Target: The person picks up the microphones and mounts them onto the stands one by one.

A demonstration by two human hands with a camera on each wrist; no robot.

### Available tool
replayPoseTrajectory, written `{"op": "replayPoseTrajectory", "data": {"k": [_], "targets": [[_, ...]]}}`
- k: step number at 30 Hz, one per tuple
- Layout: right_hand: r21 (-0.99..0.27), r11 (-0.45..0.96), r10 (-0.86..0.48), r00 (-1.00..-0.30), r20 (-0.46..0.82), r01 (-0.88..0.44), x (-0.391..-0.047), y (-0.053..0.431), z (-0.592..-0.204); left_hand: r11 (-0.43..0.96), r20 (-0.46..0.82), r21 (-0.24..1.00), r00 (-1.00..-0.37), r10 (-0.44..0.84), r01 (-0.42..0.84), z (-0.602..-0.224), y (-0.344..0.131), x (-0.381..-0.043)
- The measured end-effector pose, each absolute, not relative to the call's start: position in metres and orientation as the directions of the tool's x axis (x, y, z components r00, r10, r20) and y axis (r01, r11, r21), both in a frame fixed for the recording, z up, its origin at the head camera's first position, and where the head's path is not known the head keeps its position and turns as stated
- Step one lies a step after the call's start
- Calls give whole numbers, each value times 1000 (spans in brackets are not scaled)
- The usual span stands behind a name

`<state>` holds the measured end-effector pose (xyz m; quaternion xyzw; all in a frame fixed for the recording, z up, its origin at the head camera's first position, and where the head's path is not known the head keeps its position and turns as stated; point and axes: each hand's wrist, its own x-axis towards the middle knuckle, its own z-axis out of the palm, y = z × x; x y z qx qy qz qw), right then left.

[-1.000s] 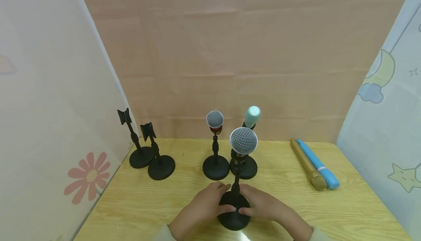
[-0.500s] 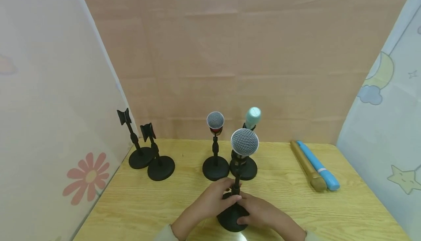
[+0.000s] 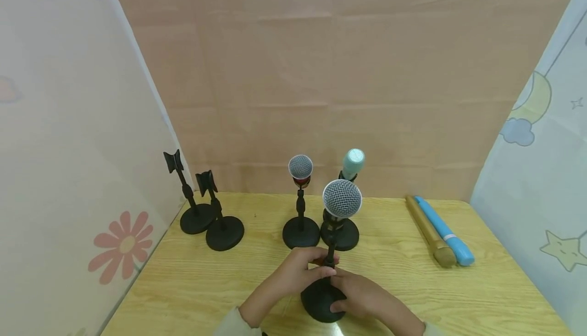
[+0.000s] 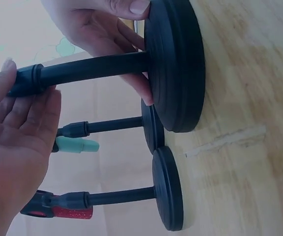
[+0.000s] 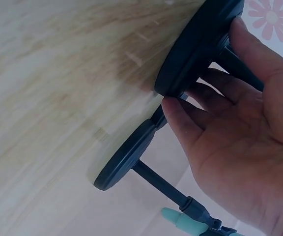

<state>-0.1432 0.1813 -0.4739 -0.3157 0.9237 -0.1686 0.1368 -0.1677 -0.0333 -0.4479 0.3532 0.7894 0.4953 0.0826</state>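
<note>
In the head view, a microphone [image 3: 342, 198] with a silver mesh head sits in a black desk stand [image 3: 321, 305] at the front middle of the table. My left hand [image 3: 299, 273] holds that stand's pole, thumb and fingers at the dark collar [image 4: 31, 81] in the left wrist view. Lower down, my right hand [image 3: 366, 295] grips the round base [image 5: 195, 51], its thumb on top and its other fingers around the far side and edge. Part of the pole is hidden behind the hands in the head view.
Behind stand a red microphone [image 3: 300, 168] and a mint-green microphone [image 3: 353, 162], each in a black stand. Two bare stands [image 3: 224, 231] are at the left. A gold stick-like item [image 3: 428, 231] and a blue one [image 3: 445, 231] lie at the right. Papered walls enclose the table.
My left hand has moved from the base up to the pole's collar. My right hand has stayed at the base, which has shifted slightly left.
</note>
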Motion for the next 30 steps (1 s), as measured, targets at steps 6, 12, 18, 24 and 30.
{"op": "replayPoseTrajectory", "data": {"k": [6, 12, 18, 24, 30], "targets": [[-407, 745, -626, -764, -155, -528, -141, 180, -474, 248, 232, 859, -772, 592, 448, -452, -33, -165], [-405, 746, -625, -765, -156, -528, -141, 183, -474, 230, 269, 864, -797, 541, 447, -455, -29, -163], [-400, 739, -635, -758, -148, -541, -143, 185, -474, 271, 269, 869, -854, 445, 415, -456, -23, -161], [-423, 722, -649, -749, -137, -548, -143, 186, -474, 286, 267, 876, -885, 381, 388, -459, -16, -161], [-435, 717, -650, -749, -132, -545, -141, 187, -474, 332, 328, 834, -880, 343, 441, -462, -10, -159]]}}
